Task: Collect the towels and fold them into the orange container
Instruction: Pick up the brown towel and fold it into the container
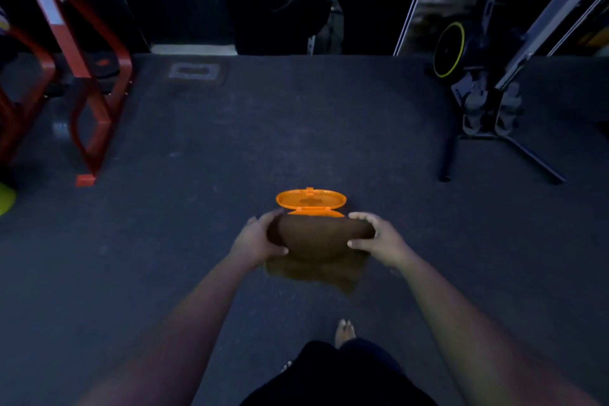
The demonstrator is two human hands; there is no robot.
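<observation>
Now your left hand (260, 238) and right hand (379, 238) grip the ends of a rolled brown cloth towel (318, 237) above another flat brown towel (316, 272) on the dark floor (197, 158), just short of the open orange plastic container (311, 203), so next you likely lower the roll in.

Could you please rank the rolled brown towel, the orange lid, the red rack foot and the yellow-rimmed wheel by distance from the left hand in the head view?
1. rolled brown towel, gripped by the left hand
2. orange lid, just beyond
3. red rack foot, far left
4. yellow-rimmed wheel, far upper right
</observation>
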